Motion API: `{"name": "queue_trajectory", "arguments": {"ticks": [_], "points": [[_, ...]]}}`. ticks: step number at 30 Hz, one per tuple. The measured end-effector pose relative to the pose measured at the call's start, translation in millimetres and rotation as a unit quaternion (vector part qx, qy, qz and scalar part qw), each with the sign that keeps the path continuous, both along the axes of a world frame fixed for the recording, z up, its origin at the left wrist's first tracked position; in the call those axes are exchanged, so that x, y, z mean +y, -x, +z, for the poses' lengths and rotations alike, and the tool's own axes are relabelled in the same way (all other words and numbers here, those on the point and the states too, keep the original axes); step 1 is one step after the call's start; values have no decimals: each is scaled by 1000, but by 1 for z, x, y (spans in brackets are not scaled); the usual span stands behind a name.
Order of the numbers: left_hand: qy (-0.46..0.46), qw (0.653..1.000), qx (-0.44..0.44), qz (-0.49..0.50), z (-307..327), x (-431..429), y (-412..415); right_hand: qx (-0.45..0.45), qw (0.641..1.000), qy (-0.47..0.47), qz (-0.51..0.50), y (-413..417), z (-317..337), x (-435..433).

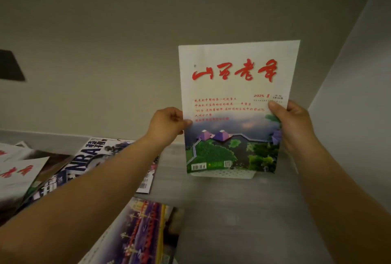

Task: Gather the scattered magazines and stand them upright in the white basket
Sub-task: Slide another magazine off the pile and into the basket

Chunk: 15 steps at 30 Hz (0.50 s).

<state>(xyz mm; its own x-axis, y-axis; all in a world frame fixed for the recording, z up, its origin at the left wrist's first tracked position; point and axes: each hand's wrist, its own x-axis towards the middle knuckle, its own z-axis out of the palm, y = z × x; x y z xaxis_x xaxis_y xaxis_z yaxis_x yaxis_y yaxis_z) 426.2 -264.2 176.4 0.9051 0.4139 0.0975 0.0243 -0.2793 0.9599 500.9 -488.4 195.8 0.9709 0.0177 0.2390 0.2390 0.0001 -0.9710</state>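
Here, in the head view, a glossy white magazine (237,107) with red brush lettering and a green landscape stands upright over the grey desk (232,211). The left hand (167,124) pinches its left edge and the right hand (294,124) grips its right edge, both thumbs on the cover. Just below its bottom edge peeks the basket (224,173), white and perforated; whether the magazine is inside it cannot be told. An NBA magazine (88,158) and a purple one (137,234) lie flat on the left.

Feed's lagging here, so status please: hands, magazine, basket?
Left hand, right hand grip red-titled magazine upright. Lower edge at white basket. NBA magazine lies left, not blocking.
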Motion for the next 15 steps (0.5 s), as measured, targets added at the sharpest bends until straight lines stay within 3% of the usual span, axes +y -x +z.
{"name": "queue_trajectory", "arguments": {"ticks": [6,15], "points": [[-114,992,-16,44,10,-3,-66,-17,997,75,-2,-52,6,2],[-123,988,69,65,-53,-14,-110,76,997,27,1,-96,-55,7]]}}
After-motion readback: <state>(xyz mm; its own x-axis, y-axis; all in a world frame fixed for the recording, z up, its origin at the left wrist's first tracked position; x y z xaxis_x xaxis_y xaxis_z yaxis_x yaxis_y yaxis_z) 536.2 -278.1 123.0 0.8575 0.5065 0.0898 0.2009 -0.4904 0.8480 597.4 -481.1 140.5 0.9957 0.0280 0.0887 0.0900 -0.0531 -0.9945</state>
